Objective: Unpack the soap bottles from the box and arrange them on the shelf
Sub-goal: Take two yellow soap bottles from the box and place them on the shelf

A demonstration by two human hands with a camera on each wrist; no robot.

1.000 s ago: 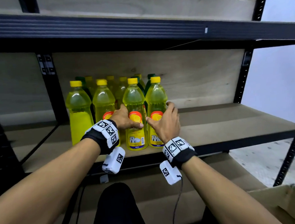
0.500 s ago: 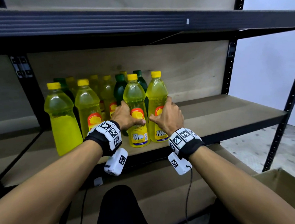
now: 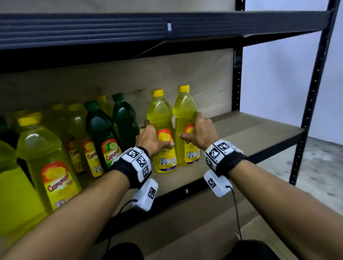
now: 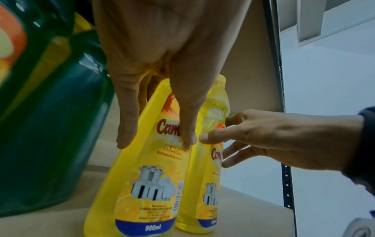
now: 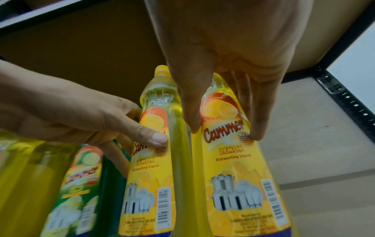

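Observation:
Two yellow lemon soap bottles stand upright side by side on the shelf board (image 3: 245, 134). My left hand (image 3: 153, 138) grips the left yellow bottle (image 3: 161, 118) around its middle, thumb across the label. My right hand (image 3: 198, 134) grips the right yellow bottle (image 3: 184, 109) the same way. In the left wrist view my left hand (image 4: 156, 141) has its thumb and fingers around the left yellow bottle (image 4: 142, 184). In the right wrist view my right hand (image 5: 223, 134) holds the right yellow bottle (image 5: 239, 176), with the other bottle (image 5: 150, 176) beside it.
Several more yellow bottles (image 3: 50, 164) and two green bottles (image 3: 102, 133) crowd the shelf to the left. The shelf board stretches bare to the right as far as a black upright post (image 3: 312, 96). A cardboard box corner (image 3: 255, 230) shows at lower right. Another shelf board (image 3: 122, 24) hangs overhead.
Both hands have slid the two yellow bottles to the right along the shelf, away from the group and a little further back. The camera view has swung right with them.

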